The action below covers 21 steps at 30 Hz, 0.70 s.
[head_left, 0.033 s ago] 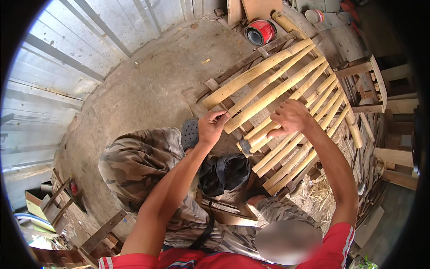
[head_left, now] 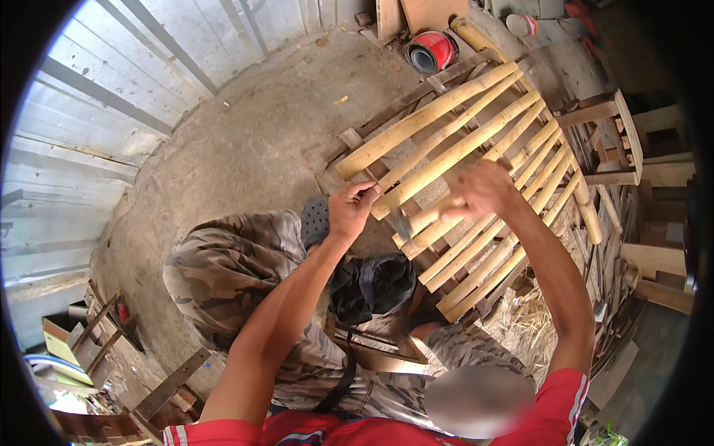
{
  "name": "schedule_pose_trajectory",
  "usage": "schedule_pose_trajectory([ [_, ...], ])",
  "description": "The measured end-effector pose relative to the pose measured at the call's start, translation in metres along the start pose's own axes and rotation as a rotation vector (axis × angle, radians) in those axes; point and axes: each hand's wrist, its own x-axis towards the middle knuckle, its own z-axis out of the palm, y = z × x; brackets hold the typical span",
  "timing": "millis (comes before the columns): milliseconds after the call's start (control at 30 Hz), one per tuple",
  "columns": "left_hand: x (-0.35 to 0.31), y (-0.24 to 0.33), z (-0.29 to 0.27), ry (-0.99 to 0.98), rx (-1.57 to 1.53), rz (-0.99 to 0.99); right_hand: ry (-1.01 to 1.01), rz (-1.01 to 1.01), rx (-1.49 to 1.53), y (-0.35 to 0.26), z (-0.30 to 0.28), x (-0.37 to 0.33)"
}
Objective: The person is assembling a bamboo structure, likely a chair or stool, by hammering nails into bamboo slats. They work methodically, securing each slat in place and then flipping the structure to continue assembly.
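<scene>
A frame of split bamboo slats [head_left: 439, 165] lies in front of me, the slats fixed side by side across timber pieces. My left hand [head_left: 352, 212] is at the near end of a slat, thumb and forefinger pinched together. Whatever is between those fingertips is too small to make out. My right hand [head_left: 483, 192], blurred by motion, is closed round the handle of a hammer. The dark hammer head [head_left: 402, 223] hangs over the slat ends, a short way to the right of my left fingertips.
A red can [head_left: 433, 52] lies on its side on the concrete floor [head_left: 253, 126] past the frame. Beside my knee sits a black bag [head_left: 372, 286]. Wooden racks [head_left: 601, 137] stand at the right, straw [head_left: 529, 323] is below them, and corrugated metal sheeting [head_left: 82, 163] walls the left.
The hammer head has moved away from me, closer to my left fingertips, and my right hand has shifted slightly with it. My left hand has hardly moved.
</scene>
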Motion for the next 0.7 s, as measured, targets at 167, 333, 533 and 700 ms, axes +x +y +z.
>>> schedule_pose_trajectory([
  [167,0.007,0.003,-0.002,0.002,0.052,-0.049,0.049,0.037,0.008,0.003,0.004,-0.006],
  [333,0.007,0.007,0.0,-0.025,0.044,-0.029,0.089,0.115,-0.001,0.014,0.016,-0.001],
  [533,0.008,-0.006,-0.003,0.003,0.024,-0.003,-0.025,0.276,0.172,-0.017,0.016,-0.021],
  [700,0.01,0.024,0.002,-0.052,0.258,0.061,0.201,1.039,1.032,-0.105,0.046,-0.024],
])
